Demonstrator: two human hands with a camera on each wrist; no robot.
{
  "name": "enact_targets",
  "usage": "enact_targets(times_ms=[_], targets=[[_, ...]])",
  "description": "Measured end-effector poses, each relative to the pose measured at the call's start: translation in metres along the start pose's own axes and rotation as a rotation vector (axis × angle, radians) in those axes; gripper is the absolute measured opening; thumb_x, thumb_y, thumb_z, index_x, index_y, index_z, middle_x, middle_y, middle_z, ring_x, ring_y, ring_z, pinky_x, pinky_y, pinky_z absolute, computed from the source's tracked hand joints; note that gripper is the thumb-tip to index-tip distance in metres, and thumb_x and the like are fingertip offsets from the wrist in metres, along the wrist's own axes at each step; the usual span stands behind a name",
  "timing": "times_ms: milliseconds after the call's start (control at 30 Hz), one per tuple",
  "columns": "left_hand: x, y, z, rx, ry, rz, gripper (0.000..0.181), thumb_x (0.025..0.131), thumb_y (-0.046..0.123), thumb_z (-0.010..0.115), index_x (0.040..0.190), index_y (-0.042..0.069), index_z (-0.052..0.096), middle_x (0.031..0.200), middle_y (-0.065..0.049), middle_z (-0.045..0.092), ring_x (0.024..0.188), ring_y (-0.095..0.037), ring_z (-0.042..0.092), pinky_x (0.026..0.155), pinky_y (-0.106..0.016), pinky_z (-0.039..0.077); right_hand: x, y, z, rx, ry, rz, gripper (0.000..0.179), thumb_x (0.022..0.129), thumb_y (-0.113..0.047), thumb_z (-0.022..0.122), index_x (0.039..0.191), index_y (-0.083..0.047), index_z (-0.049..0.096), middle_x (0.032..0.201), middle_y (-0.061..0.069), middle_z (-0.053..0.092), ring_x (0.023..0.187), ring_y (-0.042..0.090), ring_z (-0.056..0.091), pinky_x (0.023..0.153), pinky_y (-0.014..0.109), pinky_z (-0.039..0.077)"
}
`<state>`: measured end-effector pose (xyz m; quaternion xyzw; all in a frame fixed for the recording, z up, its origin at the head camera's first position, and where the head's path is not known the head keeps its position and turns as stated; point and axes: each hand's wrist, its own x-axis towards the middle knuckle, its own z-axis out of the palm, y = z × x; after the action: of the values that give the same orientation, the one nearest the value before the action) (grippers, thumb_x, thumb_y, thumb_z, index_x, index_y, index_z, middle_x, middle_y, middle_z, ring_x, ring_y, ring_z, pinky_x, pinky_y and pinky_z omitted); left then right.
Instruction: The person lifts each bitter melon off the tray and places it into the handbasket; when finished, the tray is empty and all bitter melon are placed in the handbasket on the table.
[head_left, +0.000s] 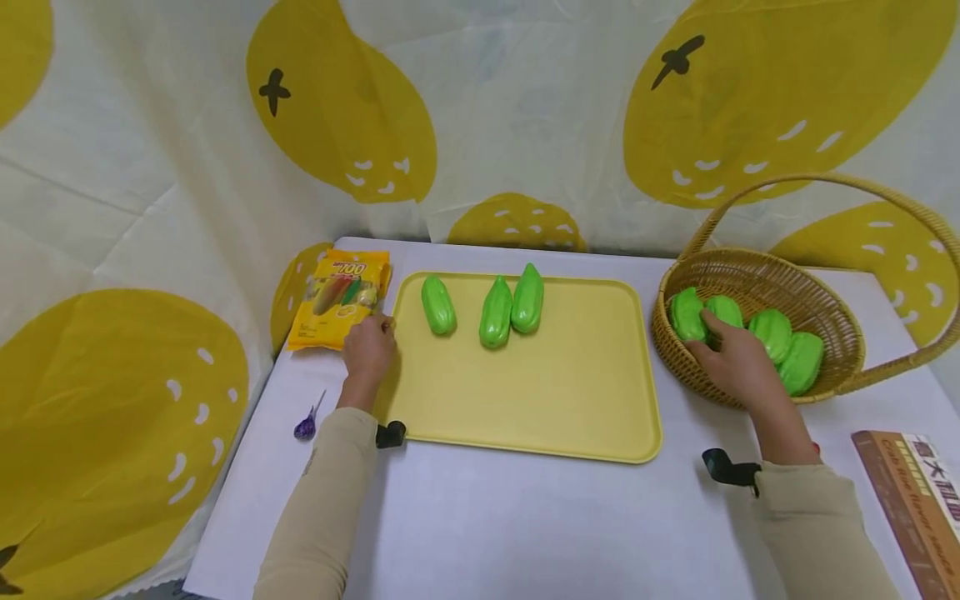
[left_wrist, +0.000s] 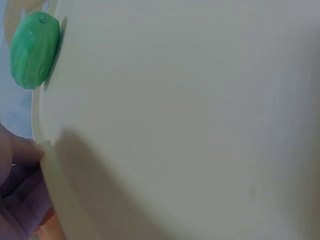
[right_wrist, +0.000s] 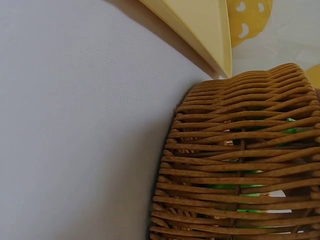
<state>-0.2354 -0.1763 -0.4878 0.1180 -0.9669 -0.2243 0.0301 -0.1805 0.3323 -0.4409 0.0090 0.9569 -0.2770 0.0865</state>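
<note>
My left hand (head_left: 369,350) pinches the left rim of the yellow tray (head_left: 525,408); in the left wrist view the thumb (left_wrist: 27,151) lies over the edge, the other fingers beneath it. Three glossy green ribbed fruits lie towards the tray's far side: one fruit (head_left: 438,306) at left, a second fruit (head_left: 495,313) and a third fruit (head_left: 528,298) side by side. My right hand (head_left: 738,362) reaches into the wicker basket (head_left: 840,333), thumb and fingers about the leftmost green ribbed fruit (head_left: 686,313). Several more such fruits sit there; the right wrist view hides that hand.
A yellow candy bag (head_left: 337,300) lies left of the tray. Nearer is a purple-wrapped lollipop (head_left: 306,425). A brown package (head_left: 911,500) lies at the right. The basket's tall handle (head_left: 817,177) arches over it. A patterned cloth (head_left: 525,100) hangs behind.
</note>
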Motion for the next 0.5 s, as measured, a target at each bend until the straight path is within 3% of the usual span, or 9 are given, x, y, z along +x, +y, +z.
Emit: enact_targets(times_ms=[233,500], targets=[[-0.0004,-0.0012,-0.0001,0.001,0.012,0.011,0.024,0.101,0.013,0.059,0.118,0.008,0.075,0.117,-0.018,0.075,0.104,-0.044,0.070,0.087,-0.056,0.055,0.0037,0.0028,-0.0006,0.028,-0.069,0.034,0.070,0.107,-0.036,0.045,0.158,0.005,0.021,0.150,0.046,0.032,0.137,0.065,0.031,0.107,0.075,0.032],[0.0000,-0.0027,0.0019,0.007,0.021,0.025,0.026,0.101,0.012,0.056,0.118,0.008,0.075,0.116,-0.017,0.076,0.101,-0.044,0.071,0.082,-0.056,0.056,0.0033,0.0047,0.0007,0.046,-0.089,0.029,0.070,0.108,-0.039,0.041,0.159,0.003,0.020,0.152,0.044,0.031,0.139,0.064,0.030,0.107,0.075,0.032]])
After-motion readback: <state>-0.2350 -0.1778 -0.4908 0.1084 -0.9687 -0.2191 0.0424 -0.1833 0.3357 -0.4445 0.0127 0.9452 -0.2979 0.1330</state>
